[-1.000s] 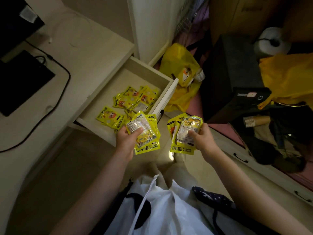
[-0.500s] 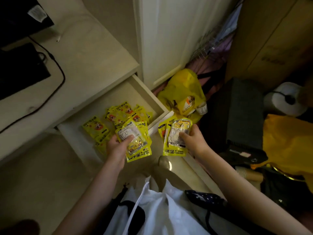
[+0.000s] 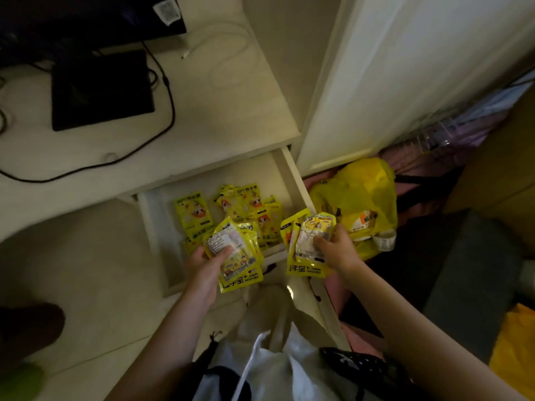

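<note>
My left hand grips a fanned stack of yellow hand-warmer packets, thumb on top, above the front part of an open white drawer. My right hand holds a second stack of the same yellow packets, thumb pressed on the top one, just past the drawer's right front corner. Several more yellow packets lie loose inside the drawer, behind both hands.
The drawer hangs under a pale desk that carries a black flat device and black cables. A yellow plastic bag lies on the floor to the right, below a white door. A dark grey box stands further right.
The view has swung left and down, so the desk and drawer fill more of the frame. Both hands keep hold of their packet stacks, near the drawer front.
</note>
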Available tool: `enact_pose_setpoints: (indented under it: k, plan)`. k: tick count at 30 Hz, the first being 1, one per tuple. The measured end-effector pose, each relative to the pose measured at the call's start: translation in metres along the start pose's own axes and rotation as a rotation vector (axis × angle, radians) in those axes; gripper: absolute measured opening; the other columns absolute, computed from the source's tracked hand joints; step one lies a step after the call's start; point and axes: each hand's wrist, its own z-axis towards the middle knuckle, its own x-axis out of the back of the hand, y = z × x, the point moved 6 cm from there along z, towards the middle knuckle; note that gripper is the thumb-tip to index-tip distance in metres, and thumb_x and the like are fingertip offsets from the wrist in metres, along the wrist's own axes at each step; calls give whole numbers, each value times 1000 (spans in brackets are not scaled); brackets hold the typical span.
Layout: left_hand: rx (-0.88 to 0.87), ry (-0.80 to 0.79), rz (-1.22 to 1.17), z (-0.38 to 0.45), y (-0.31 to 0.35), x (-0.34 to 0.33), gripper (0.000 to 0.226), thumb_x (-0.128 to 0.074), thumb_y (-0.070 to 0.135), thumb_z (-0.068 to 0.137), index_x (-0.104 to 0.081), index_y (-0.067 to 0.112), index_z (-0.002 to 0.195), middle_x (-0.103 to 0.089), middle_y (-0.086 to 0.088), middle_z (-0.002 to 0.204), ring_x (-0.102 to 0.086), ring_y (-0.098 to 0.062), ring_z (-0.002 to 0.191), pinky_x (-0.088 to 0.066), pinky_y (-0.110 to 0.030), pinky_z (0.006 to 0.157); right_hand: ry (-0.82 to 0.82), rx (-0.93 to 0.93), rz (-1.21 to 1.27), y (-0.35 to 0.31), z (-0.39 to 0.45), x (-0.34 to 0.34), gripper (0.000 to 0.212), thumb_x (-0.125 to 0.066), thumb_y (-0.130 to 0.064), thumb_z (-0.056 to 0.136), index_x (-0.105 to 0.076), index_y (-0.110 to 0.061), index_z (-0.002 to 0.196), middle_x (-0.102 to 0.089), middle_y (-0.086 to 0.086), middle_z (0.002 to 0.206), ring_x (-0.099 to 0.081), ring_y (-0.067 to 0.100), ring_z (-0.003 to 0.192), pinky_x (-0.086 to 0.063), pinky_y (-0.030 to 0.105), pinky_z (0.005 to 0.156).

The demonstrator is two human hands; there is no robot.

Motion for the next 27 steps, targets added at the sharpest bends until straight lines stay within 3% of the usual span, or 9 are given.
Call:
enact_pose_setpoints:
  k: [2, 6, 12, 15, 18, 22, 27]
  plan:
    - [17, 20, -15, 8, 2, 7, 35, -69, 0, 81, -61, 4, 115, -69, -12, 99, -66, -23, 81, -53, -35, 70, 11, -15, -22, -8, 8, -5, 40, -55, -8, 93, -41, -9, 131, -55, 15, 129, -58, 31, 116, -51, 45, 93]
    - [66, 28, -31, 30, 11, 14, 30, -71, 3, 79, -65, 7, 108, -70, -18, 104, -67, -34, 92, -52, -56, 87, -7, -17, -63, -27, 28, -23, 40, -56, -11, 93, -42, -11, 130, -57, 12, 127, -59, 29, 114, -52, 47, 93]
    - [79, 145, 37, 87, 18, 16, 25, -76, 9, 76, -68, 17, 97, -72, -13, 100, -68, -30, 93, -53, -50, 89, -42, 65, -162, -57, 75, -63, 33, -54, -9, 92, -47, -10, 124, -58, 8, 119, -58, 23, 107, -52, 37, 84]
    - [94, 206, -2, 119, 18, 13, 31, -76, 5, 75, -67, 10, 105, -70, -17, 102, -67, -29, 87, -54, -45, 84, -59, 82, -213, -63, 102, -86, 29, -53, -9, 93, -50, -11, 121, -56, 2, 105, -56, 18, 96, -48, 31, 76]
    - [157, 259, -76, 143, 17, 10, 38, -76, 4, 75, -64, 6, 111, -67, -17, 96, -65, -25, 72, -55, -44, 72, -95, 83, -270, -69, 129, -111, 28, -57, -14, 91, -53, -11, 118, -61, 4, 107, -60, 22, 101, -53, 39, 85]
    - [224, 270, -43, 169, 10, 12, 51, -85, 14, 65, -64, 12, 112, -69, -15, 105, -67, -31, 91, -54, -56, 83, -147, 88, -325, -70, 155, -140, 28, -59, -12, 88, -58, -12, 116, -65, 13, 115, -62, 31, 109, -53, 49, 91]
    - [234, 249, 80, 183, 1, 16, 60, -86, 28, 55, -64, 21, 110, -69, -12, 106, -68, -33, 90, -54, -59, 80, -162, 62, -363, -67, 173, -149, 28, -54, -5, 92, -57, -4, 120, -62, 13, 113, -59, 26, 108, -51, 35, 84]
